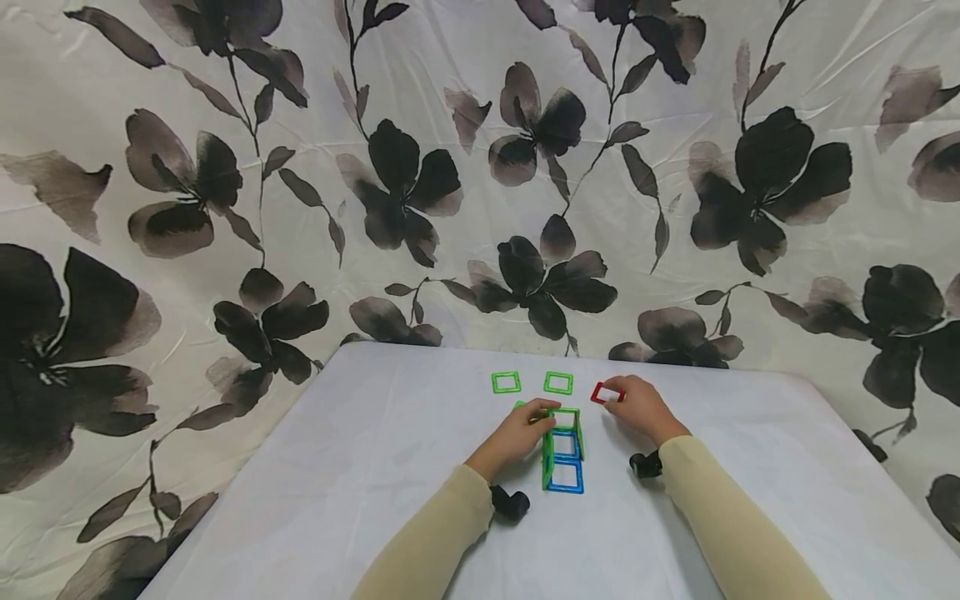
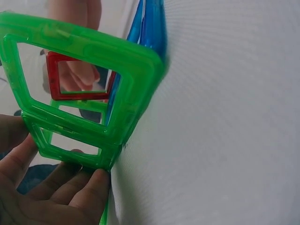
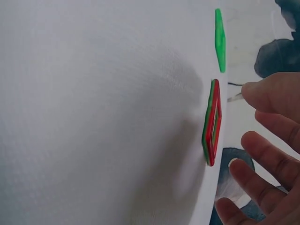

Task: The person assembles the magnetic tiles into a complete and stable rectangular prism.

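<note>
Green and blue magnetic tiles form a small open structure on the table. Two blue tiles line up toward the front, and green tiles stand along them. My left hand is at its far left corner, holding a green tile between thumb and fingertips. Beyond and to the right, a red square tile is by my right hand. In the right wrist view, the red tile has a green edge against it, and the fingers are spread, apart from it.
Two green square tiles lie separately on the white tabletop, near its back edge. A floral cloth hangs right behind the table. Dark wrist-worn devices sit below both hands.
</note>
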`<state>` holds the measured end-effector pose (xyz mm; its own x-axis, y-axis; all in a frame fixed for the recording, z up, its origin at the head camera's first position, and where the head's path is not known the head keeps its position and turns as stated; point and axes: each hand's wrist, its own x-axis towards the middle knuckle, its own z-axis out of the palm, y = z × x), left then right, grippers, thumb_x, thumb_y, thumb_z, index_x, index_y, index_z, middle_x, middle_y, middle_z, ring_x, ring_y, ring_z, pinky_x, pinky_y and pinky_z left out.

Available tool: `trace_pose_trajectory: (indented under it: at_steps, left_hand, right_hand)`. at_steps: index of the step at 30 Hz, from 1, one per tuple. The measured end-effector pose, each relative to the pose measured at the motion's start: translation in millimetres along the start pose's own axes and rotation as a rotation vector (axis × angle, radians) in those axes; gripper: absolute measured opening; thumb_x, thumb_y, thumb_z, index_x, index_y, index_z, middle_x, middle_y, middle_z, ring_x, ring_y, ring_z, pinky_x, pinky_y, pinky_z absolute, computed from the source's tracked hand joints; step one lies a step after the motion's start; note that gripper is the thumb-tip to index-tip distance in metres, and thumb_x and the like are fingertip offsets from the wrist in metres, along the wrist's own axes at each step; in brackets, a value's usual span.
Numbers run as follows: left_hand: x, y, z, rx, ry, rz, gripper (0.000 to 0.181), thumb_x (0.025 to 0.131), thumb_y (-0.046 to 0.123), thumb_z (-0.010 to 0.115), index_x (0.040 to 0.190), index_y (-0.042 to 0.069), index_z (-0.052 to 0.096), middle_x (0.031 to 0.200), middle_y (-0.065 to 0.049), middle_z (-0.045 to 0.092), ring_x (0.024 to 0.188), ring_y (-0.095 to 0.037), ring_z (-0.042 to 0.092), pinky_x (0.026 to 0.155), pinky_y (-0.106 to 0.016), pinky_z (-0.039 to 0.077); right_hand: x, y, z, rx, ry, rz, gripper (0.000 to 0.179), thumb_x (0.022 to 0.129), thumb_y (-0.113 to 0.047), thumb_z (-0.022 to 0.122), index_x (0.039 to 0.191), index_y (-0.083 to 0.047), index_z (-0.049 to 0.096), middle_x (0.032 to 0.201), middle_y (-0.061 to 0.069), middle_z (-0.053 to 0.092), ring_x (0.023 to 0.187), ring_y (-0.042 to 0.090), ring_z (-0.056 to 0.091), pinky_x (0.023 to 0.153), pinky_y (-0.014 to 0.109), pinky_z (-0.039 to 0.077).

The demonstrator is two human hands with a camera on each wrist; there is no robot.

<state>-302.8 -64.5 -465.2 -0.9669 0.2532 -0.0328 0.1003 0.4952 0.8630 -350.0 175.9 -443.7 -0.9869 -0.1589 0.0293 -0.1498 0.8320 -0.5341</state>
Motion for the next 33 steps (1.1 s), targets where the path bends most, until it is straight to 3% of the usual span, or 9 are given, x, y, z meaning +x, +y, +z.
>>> trace_pose_trajectory:
  at_steps: [12,25,33]
  left_hand:
    - [-2.1,1.9,0.6,0.004,0.017,-0.012,0.032,0.099,0.033,0.053,0.131,0.037,0.057,0.137,-0.003,0.056,0.132,-0.027,0.048,0.109,-0.056,0.035]
    - [-3.2,2.4,0.4,0.004,0.015,-0.005,0.033,0.099,0.033,0.053,0.132,0.035,0.057,0.138,-0.005,0.056,0.133,-0.027,0.047,0.11,-0.055,0.035]
    - [-2.7,1.2,-0.5,-0.003,0.012,-0.011,0.03,0.099,0.034,0.053,0.128,0.042,0.058,0.138,-0.003,0.056,0.133,-0.026,0.048,0.111,-0.055,0.035]
  right_hand:
    - [12.5,6.3,1.3,-0.019,-0.004,0.026,0.047,0.091,-0.022,0.062,0.133,-0.002,0.055,0.133,0.024,0.054,0.117,0.039,0.051,0.104,0.058,0.04]
    - [16.9,10.8,3.9,-0.043,-0.081,0.099,0.056,0.091,-0.027,0.062,0.14,-0.005,0.046,0.132,0.023,0.055,0.112,0.036,0.054,0.103,0.06,0.041]
    - [18.0,13.5,5.7,-0.039,-0.099,0.134,0.056,0.091,-0.026,0.064,0.14,-0.006,0.047,0.131,0.022,0.056,0.112,0.036,0.052,0.101,0.06,0.042]
